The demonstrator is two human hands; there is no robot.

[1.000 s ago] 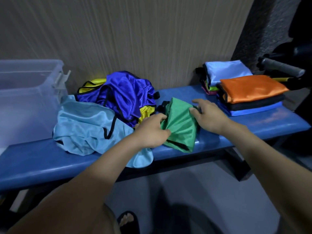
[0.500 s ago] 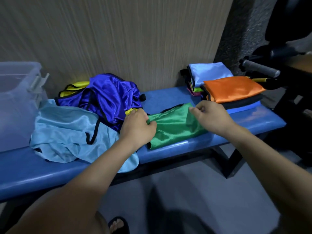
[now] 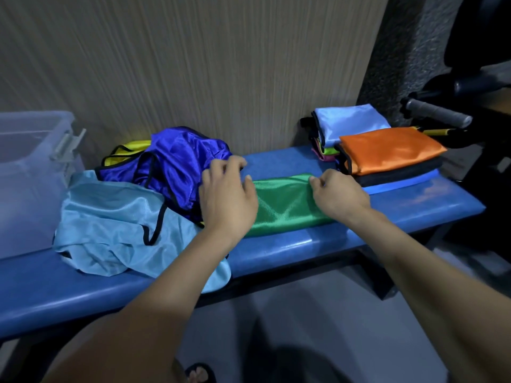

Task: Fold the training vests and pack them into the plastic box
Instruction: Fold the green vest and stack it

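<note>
1. Green vest (image 3: pixel 287 205): folded into a flat band lying along the blue counter (image 3: pixel 401 205), between the loose heap and the folded stacks. Its far edge looks even; the near edge bulges slightly.
2. Left hand (image 3: pixel 225 200): over the band's left end, fingers loosely spread and slightly curled, apparently pressing or hovering. Whether the palm touches the cloth cannot be told.
3. Right hand (image 3: pixel 338 196): at the band's right end, fingers curled, thumb and forefinger pinching the upper corner.
4. Handling note: the cloth looks slippery. Probably best to pin the left end flat, carry the pinched right end across onto it, match edges, then smooth outward before letting go.
5. Unfolded heap, just left: purple vest (image 3: pixel 177 167), light blue vest (image 3: pixel 116 222), a yellow vest (image 3: pixel 130 150) showing behind. Keep the fold from catching the purple cloth, which touches the left end.
6. Folded stacks, right: orange-topped stack (image 3: pixel 387 150), pale blue-topped stack (image 3: pixel 348 120) behind.
7. Plastic box (image 3: pixel 33 172): far left on the counter, contents not discernible.
</note>
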